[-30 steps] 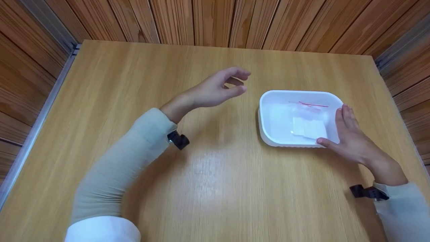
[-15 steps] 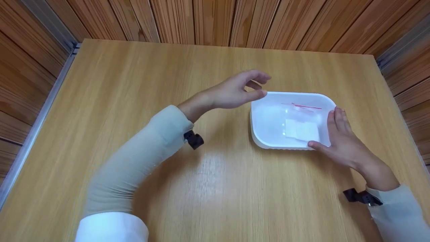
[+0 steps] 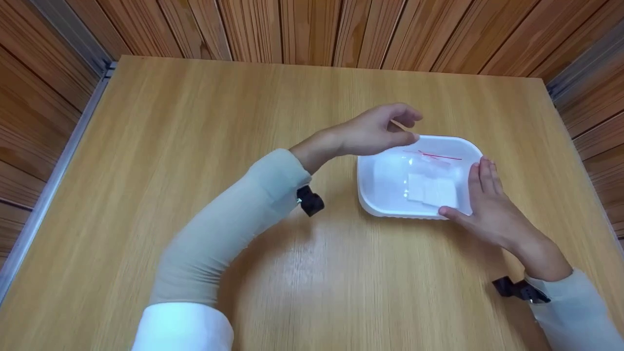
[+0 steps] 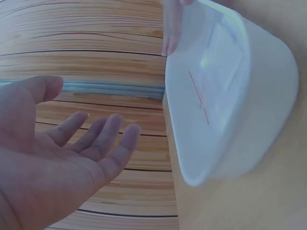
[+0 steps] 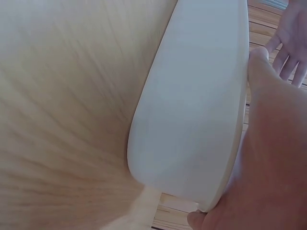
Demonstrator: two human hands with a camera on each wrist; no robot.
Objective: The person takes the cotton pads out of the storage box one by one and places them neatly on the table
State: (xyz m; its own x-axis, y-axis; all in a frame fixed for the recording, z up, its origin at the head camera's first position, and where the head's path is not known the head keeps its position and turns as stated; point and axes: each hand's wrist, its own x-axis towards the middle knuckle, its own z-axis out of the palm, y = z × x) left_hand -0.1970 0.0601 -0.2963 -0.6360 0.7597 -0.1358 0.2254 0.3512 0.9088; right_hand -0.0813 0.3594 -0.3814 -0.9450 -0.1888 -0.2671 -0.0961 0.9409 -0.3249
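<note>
A white plastic tub with rounded corners stands on the table, right of the middle. Inside it lies a clear zip bag with a red seal line and white flat pieces in it. My right hand rests at the tub's near right corner, fingers straight along the right rim and thumb tip on the near rim. Above the far left part of the tub is my left hand, its fingers slightly bent. The left wrist view shows that left hand holding nothing, its palm facing the tub.
The wooden table carries the tub. Plank walls rise behind it and at both sides. Metal strips run along the left side. A small black wrist camera sits at the left sleeve.
The tub has slid left across the table together with my right hand. My left hand has moved right, from beside the tub to over its far left rim.
</note>
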